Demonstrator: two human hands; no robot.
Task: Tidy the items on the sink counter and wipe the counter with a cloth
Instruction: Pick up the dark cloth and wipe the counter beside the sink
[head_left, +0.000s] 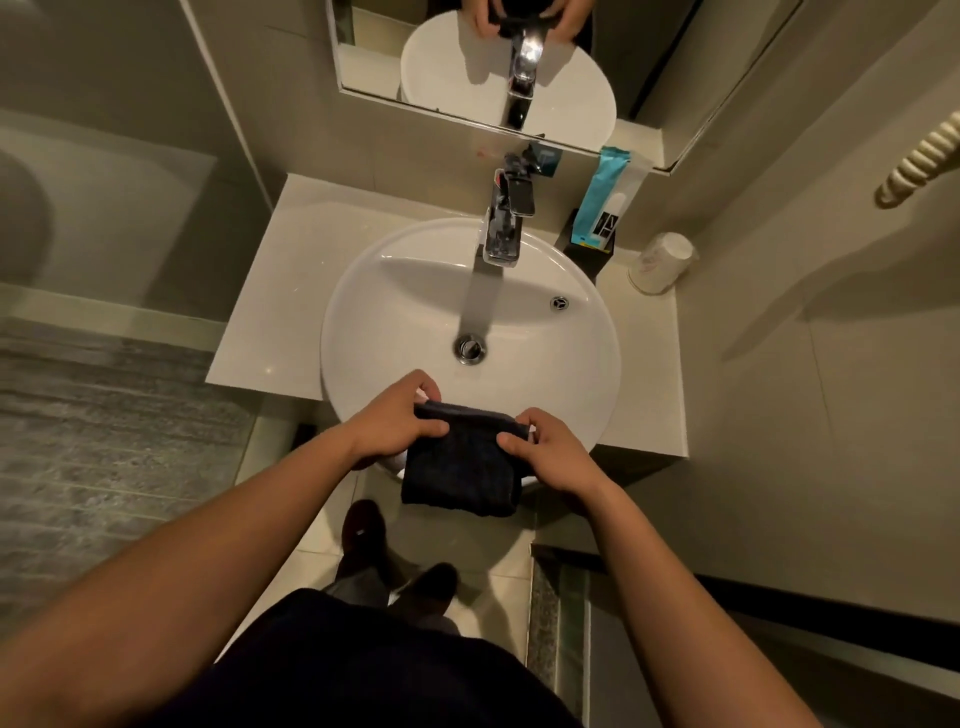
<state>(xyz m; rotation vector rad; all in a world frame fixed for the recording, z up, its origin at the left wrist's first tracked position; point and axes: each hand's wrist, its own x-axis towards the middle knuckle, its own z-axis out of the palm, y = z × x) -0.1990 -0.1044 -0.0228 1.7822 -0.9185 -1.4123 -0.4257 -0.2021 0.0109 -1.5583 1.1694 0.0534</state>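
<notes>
A dark folded cloth (462, 467) hangs over the near rim of the round white basin (395, 291). My left hand (400, 421) grips its top left corner and my right hand (550, 447) grips its top right corner. The pale counter (291, 270) surrounds the basin. At the back right a black holder (584, 254) carries a tall blue and white packet (605, 197). A stack of white paper cups (662, 262) lies on its side at the right end of the counter.
A chrome tap (504, 228) rises behind the basin, with a mirror (467, 62) above it. A coiled cord (919, 161) hangs on the right wall. Below are tiled floor and my shoes (363, 530).
</notes>
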